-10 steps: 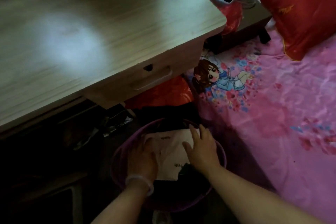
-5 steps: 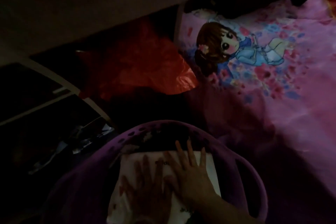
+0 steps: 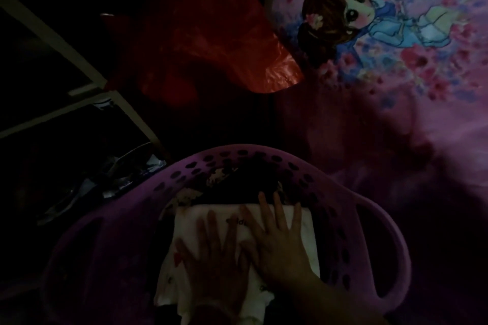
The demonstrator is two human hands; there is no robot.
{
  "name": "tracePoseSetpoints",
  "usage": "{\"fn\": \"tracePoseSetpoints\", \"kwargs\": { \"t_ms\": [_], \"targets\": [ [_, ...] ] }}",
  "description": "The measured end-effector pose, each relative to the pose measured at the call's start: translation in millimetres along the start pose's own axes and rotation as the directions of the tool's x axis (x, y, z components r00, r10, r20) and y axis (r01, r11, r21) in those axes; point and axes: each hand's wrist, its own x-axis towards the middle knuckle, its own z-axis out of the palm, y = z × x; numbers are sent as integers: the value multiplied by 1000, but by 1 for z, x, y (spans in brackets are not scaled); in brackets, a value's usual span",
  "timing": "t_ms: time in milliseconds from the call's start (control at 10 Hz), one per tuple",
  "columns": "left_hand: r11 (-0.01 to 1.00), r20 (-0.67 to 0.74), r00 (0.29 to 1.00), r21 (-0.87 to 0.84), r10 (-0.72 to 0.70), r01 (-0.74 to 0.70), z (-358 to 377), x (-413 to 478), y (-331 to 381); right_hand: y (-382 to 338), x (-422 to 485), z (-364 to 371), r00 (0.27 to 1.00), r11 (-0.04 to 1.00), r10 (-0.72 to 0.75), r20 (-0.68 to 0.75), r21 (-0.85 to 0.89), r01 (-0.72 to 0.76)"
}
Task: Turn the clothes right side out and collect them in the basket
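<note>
Closer now: our head has dipped down, so the basket point(image 3: 264, 152) fills the low part of the view and the desk top is out of sight. Our hands have hardly moved. In the middle of the basket, the white top point(image 3: 303, 224) lies folded over darker clothes point(image 3: 237, 187). Our left hand point(image 3: 216, 269) and right hand point(image 3: 280, 248) lie flat on it, fingers spread, pressing down. We think this piece is done.
</note>
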Motion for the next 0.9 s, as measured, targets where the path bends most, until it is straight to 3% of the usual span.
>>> {"fn": "tracePoseSetpoints", "kwargs": {
  "t_ms": [200,300,400,500,600,800,900],
  "targets": [
    [997,215,975,-38,-57,67,-25,-25,9,-6,-7,-26,995,1000,24,94,-6,-24],
    [994,262,964,108,-41,13,-54,-29,9,-6,-9,-37,981,1000,27,191,-15,-24],
    [966,413,909,249,-45,-65,-76,-36,5,-5,-17,-54,975,1000,8,222,-31,-1],
    [970,562,826,222,-46,-97,-117,-44,10,-4,-28,-76,973,999,-42,228,-11,46],
    [963,569,820,247,-59,-103,-164,-46,24,-6,-35,-114,953,998,-56,299,-23,66],
    [957,423,906,256,19,-140,-261,-57,66,-13,-49,-211,976,1000,-9,217,-14,13],
    [953,316,944,247,93,-177,-316,-69,92,-17,-55,-257,994,999,-16,110,-26,19]
  ]
}}
